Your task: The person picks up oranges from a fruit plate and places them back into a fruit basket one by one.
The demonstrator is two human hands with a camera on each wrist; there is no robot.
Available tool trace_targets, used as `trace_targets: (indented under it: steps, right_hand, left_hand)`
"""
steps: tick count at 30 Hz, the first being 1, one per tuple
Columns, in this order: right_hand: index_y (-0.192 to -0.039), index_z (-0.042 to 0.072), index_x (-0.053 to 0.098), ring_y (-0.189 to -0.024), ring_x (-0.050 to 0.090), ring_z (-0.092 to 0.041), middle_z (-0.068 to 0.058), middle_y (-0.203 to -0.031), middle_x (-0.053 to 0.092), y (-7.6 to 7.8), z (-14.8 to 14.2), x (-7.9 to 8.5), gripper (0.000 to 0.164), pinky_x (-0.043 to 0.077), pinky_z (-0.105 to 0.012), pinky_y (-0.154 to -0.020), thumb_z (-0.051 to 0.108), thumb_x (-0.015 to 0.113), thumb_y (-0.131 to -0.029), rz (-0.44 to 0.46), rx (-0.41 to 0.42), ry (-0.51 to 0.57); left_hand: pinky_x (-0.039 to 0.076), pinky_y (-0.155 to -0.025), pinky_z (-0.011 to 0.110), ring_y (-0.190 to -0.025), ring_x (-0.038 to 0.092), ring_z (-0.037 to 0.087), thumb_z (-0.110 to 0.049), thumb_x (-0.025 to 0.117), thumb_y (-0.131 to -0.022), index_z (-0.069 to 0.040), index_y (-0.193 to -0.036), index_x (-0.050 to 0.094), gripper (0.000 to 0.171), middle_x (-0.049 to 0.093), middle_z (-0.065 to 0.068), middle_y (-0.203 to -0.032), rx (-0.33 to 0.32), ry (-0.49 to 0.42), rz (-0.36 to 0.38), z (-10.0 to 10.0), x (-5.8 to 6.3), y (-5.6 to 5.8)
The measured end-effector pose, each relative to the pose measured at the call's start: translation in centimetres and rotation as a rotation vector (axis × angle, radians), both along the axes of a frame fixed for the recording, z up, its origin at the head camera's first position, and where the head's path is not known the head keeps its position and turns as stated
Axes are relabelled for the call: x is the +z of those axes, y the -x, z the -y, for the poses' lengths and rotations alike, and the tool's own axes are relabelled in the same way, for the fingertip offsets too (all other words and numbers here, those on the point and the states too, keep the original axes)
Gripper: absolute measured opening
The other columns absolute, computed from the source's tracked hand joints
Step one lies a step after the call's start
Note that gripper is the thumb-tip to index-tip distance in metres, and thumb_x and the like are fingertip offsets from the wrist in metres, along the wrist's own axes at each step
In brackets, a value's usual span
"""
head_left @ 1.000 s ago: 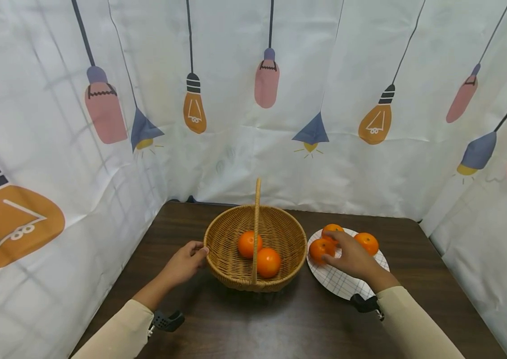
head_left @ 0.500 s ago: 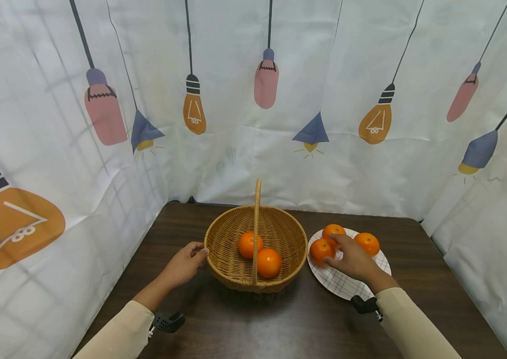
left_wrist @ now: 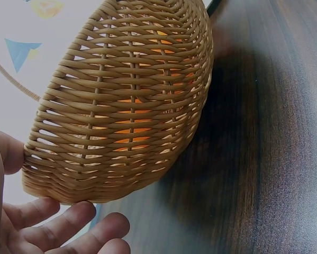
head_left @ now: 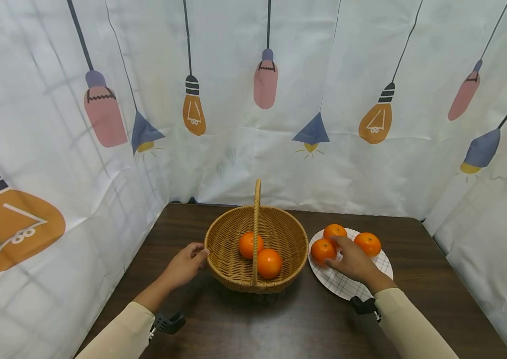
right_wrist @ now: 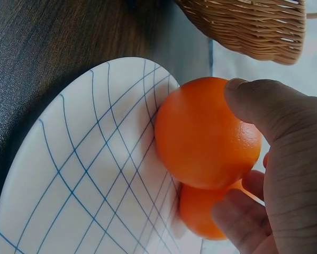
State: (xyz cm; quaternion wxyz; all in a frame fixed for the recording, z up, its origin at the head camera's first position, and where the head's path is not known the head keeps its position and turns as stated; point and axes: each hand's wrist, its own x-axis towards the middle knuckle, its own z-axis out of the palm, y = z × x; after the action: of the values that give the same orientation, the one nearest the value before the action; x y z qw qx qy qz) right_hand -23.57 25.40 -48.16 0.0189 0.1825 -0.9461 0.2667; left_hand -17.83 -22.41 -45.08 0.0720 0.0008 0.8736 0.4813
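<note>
In the head view, my left hand (head_left: 186,263) pinches the left rim of a round wicker basket (head_left: 224,237) with a tall handle. The left wrist view has the thumb on the inner side of the rim and fingers under its outside. Two oranges lie in the basket, one (head_left: 247,245) behind the other (head_left: 269,264). My right hand (head_left: 355,259) is over the plate, with thumb and fingers around the near-left orange (right_wrist: 206,132). That orange still sits at the plate's edge. A second orange (right_wrist: 203,211) is right behind it, partly covered by my fingers.
The white plate (head_left: 343,285) with a blue grid pattern stands right of the basket and bears a third orange (head_left: 368,244) at its back right. Everything stands on a dark wooden table (head_left: 257,329). A white curtain (head_left: 244,164) printed with lamps encloses the back and sides.
Both hands stay almost where they were, the left on the basket rim and the right at the near-left orange. The head view shifts very slightly.
</note>
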Motion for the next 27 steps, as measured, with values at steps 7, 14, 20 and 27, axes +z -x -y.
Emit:
trace_targets:
  steps: [7, 14, 20, 27]
  right_hand:
    - [-0.143, -0.004, 0.050, -0.108, 0.063, -0.036, -0.022, -0.131, 0.059, 0.18, 0.28, -0.34, 0.074, 0.052, -0.057, -0.093, 0.032, 0.083, -0.087, 0.016, -0.007, -0.012]
    - [-0.142, -0.005, 0.051, -0.110, 0.061, -0.035, -0.022, -0.133, 0.058, 0.42, 0.43, -0.57, 0.075, 0.051, -0.058, -0.095, 0.033, 0.084, -0.087, 0.012, -0.013, -0.022]
    - [-0.144, -0.005, 0.049, -0.115, 0.060, -0.038, -0.024, -0.136, 0.056, 0.40, 0.55, -0.65, 0.078, 0.049, -0.059, -0.097, 0.033, 0.084, -0.086, 0.018, -0.026, -0.022]
    - [-0.143, -0.005, 0.049, -0.119, 0.058, -0.039, -0.025, -0.138, 0.055, 0.44, 0.75, -0.98, 0.080, 0.047, -0.059, -0.100, 0.034, 0.086, -0.084, 0.016, -0.043, -0.025]
  left_hand:
    - [0.058, -0.081, 0.045, -0.104, 0.068, 0.034, -0.032, 0.051, -0.109, 0.005, -0.143, 0.048, 0.051, 0.063, 0.018, -0.126, 0.006, -0.006, 0.004, 0.08, -0.06, 0.02]
    - [0.058, -0.081, 0.044, -0.101, 0.068, 0.029, -0.034, 0.052, -0.108, 0.004, -0.143, 0.049, 0.052, 0.064, 0.017, -0.126, 0.002, -0.004, 0.001, 0.15, -0.22, 0.12]
    - [0.058, -0.081, 0.044, -0.100, 0.068, 0.028, -0.032, 0.051, -0.109, 0.004, -0.143, 0.049, 0.050, 0.064, 0.016, -0.124, 0.004, -0.014, 0.006, 0.07, -0.11, 0.08]
    - [0.057, -0.082, 0.045, -0.103, 0.068, 0.032, -0.033, 0.051, -0.109, 0.005, -0.143, 0.049, 0.050, 0.063, 0.017, -0.125, 0.003, -0.018, 0.006, 0.03, -0.06, -0.01]
